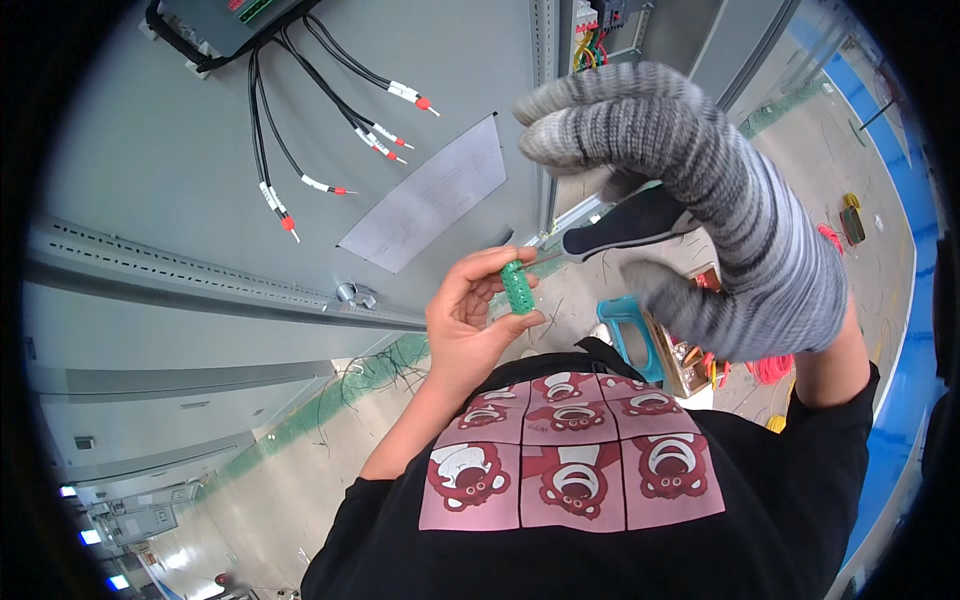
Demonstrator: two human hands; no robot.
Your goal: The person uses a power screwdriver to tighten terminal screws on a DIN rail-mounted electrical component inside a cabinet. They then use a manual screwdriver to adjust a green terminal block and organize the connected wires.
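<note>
Between the thumb and fingers of my bare left hand (pixel 465 330) is a small green terminal block (pixel 517 288), held tilted with its row of openings showing. My right hand (pixel 755 220) wears a grey striped knit glove. It holds a screwdriver (pixel 625 226) by its black and grey handle, the handle's rear end lying in the palm while the upper fingers and the thumb stand away from it. The thin shaft points left and reaches the upper end of the block. Whether the tip sits inside an opening is too small to tell.
Ahead, a grey cabinet panel (pixel 440 110) bears a paper sheet (pixel 432 205). Black wires (pixel 300 110) with white sleeves and red ferrules hang from a dark device (pixel 225 30). Right of my body are a toolbox (pixel 685 370) with a blue handle and red wire coils (pixel 770 368).
</note>
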